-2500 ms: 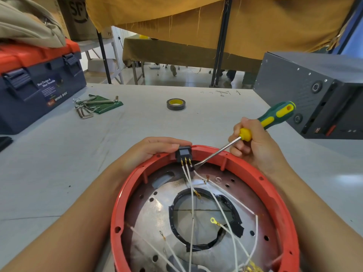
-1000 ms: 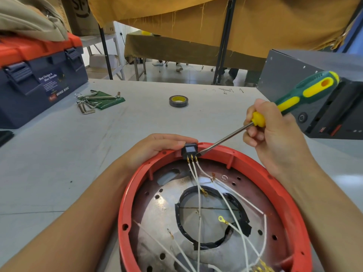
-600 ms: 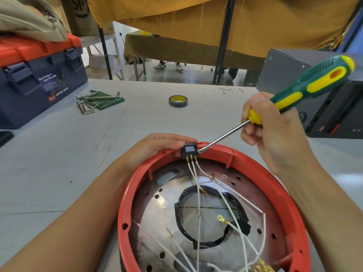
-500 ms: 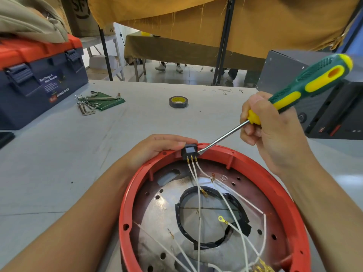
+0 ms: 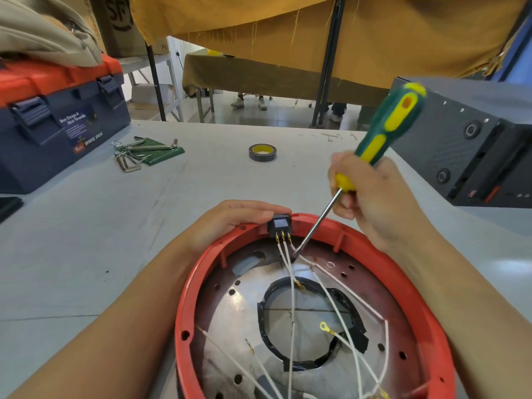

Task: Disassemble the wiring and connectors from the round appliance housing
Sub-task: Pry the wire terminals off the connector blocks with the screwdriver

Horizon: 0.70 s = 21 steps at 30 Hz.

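Head view: my left hand (image 5: 230,223) rests on the far rim of the red round housing (image 5: 426,321), which sits on the table (image 5: 86,254) right before me, fingers laid flat to brace it, while my right hand (image 5: 371,197) clenches one green-and-yellow screwdriver (image 5: 385,131), its tip down among the wires just below the black switch (image 5: 280,226), I judge to pry there. Count: three brass terminals on that one switch, three white wires (image 5: 292,283) leaving them.

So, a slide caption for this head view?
Left hand steadies red housing; right hand angles screwdriver beside black switch.
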Available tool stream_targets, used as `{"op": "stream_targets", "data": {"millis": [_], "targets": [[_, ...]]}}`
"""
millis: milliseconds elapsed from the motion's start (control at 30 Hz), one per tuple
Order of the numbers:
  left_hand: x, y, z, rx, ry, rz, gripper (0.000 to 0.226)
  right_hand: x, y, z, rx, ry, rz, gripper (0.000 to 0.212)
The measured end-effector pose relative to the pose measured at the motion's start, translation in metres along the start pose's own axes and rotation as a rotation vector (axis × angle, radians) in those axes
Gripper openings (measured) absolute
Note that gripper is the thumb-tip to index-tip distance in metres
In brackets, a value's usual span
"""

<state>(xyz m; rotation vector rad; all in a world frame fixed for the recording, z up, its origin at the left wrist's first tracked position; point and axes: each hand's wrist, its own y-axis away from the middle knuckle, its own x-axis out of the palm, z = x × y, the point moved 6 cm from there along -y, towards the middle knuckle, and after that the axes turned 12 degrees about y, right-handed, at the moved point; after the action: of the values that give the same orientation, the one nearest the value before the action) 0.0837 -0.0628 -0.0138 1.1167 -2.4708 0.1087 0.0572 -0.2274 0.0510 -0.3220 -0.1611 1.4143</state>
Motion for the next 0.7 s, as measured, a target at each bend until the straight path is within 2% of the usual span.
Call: {"op": "stream_targets", "data": {"millis": [167,500,700], "targets": [[-0.001,0.000,-0.001,-0.006,-0.019,0.001,0.038,-0.012,0.001,0.001,0.002,-0.098,-0.099,0.027],[0.000,0.000,0.000,-0.005,-0.019,0.003,0.039,-0.020,0.007,0.006,-0.086,-0.117,-0.206,0.033],[0.000,0.000,-0.001,-0.003,-0.031,-0.003,0.041,-0.020,0.008,0.008,-0.106,-0.080,-0.192,0.033]]}}
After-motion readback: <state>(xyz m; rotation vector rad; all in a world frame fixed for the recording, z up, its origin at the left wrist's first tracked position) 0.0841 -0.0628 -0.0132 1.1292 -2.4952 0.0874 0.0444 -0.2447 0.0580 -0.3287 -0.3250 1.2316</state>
